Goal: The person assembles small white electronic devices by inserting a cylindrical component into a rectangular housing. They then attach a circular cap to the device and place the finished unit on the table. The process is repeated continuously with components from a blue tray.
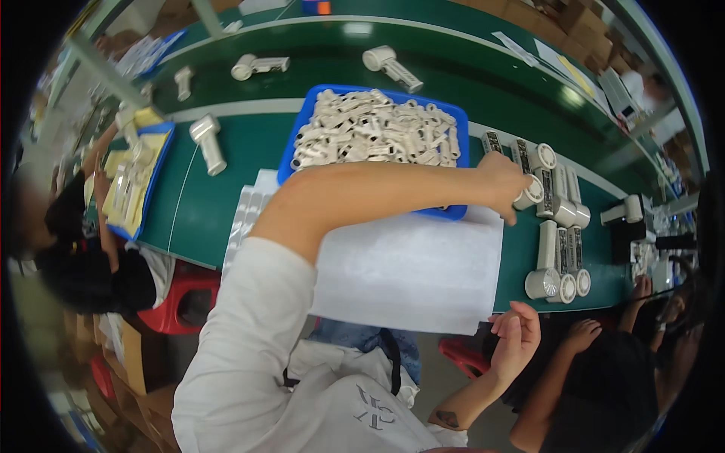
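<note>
My left arm reaches across to the right, over a blue tray [285,155] heaped with small white plastic parts [377,124]. At its end, my left hand [500,185] is closed around a white, hair-dryer-shaped device [531,192], whose round vented head shows past my fingers. The hand covers part of the handle. More such devices [559,260] lie in rows beside it, some with dark patterned labels on their handles. My right hand [517,337] is raised near the front table edge, fingers loosely bent and apart, holding nothing.
A white sheet [408,268] covers the table before me. Similar devices [391,68] lie spaced along the green surface [325,57] behind the tray. On the left, a person works by a blue tray [140,177]; another person's hand [583,334] is at the lower right. A red stool [177,302] stands left.
</note>
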Available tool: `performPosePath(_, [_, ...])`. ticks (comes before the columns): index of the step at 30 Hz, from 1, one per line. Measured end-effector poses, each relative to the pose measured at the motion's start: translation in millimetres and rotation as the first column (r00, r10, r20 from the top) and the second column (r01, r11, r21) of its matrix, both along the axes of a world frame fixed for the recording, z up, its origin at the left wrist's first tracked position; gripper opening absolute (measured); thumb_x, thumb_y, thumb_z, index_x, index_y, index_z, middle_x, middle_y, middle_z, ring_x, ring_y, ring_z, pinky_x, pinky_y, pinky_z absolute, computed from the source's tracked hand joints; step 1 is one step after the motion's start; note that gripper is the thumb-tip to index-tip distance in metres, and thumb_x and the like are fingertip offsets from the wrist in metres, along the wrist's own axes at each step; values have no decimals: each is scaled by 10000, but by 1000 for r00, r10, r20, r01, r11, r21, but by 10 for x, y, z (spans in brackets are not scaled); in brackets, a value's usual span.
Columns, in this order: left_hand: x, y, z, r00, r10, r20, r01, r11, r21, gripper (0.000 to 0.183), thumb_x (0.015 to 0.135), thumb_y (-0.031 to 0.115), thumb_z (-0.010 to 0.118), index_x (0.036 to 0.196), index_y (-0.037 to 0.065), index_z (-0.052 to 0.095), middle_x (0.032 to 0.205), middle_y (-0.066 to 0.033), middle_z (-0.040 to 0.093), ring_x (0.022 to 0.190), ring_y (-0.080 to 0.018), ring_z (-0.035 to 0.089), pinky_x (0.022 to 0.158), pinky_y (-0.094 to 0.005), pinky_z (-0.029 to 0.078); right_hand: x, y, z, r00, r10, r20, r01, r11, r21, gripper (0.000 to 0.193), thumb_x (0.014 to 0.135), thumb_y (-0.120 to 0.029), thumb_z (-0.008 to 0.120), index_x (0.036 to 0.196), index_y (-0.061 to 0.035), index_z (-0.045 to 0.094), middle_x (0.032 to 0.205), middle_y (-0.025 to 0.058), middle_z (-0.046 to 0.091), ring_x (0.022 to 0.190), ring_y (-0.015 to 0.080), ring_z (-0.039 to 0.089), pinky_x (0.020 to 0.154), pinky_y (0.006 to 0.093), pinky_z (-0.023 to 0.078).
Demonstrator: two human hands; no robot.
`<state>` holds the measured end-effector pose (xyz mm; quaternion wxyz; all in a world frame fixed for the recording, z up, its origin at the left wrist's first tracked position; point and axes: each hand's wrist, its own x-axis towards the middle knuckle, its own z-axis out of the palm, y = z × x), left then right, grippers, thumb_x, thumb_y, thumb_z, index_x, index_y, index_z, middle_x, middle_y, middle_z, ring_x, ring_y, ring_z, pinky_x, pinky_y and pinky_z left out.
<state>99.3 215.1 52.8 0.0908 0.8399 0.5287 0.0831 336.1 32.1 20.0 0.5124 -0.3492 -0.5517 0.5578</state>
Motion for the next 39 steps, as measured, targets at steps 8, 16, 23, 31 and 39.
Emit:
performPosePath(8, [31, -110, -253, 960, 261, 96, -264, 965, 11, 606, 674, 527, 746, 1085, 96, 637, 893, -109, 721, 847, -296, 705, 688, -423, 546, -272, -219, 255, 991, 121, 50, -126, 985, 116, 194, 930, -65, 609, 1088, 48, 611, 717, 19, 569, 647, 96, 536, 754, 323, 529])
performPosePath(16, [-624, -1584, 245, 778, -150, 609, 129, 988, 79, 601, 756, 280, 767, 1309, 186, 553, 1084, -109, 653, 988, -317, 642, 824, -420, 507, -278, 41, 495, 992, 85, -95, -53, 952, 302, 184, 960, -124, 583, 1028, 45, 609, 691, 39, 524, 587, 116, 479, 641, 318, 494])
performPosePath(23, [-1287, -2691, 101, 913, -31, 407, 148, 955, -258, 687, 723, -22, 711, 1339, 239, 552, 1219, -90, 590, 1121, -301, 578, 926, -412, 484, -1381, 903, 212, 914, 215, 343, -299, 930, 215, 166, 922, -105, 649, 1051, -2, 666, 856, 27, 631, 749, 90, 579, 664, 233, 490])
performPosePath(31, [-1631, -2886, 18, 889, 146, 435, -122, 989, -84, 635, 783, 36, 714, 1370, 216, 551, 1352, -102, 536, 1182, -295, 559, 977, -394, 480, -2051, 564, 272, 622, 230, 748, -698, 595, 398, 227, 855, -133, 679, 1048, -12, 672, 954, 138, 647, 888, 299, 627, 795, 370, 493])
performPosePath(39, [-3485, -3166, -624, 77, 935, 346, -969, -12, 247, 764, 730, 472, 788, 1347, 128, 497, 1088, -167, 648, 1037, -357, 609, 878, -456, 495, -1202, 505, 240, 755, 127, 643, -527, 701, 480, 177, 816, -33, 689, 990, -6, 678, 918, 137, 666, 866, 294, 638, 770, 352, 495])
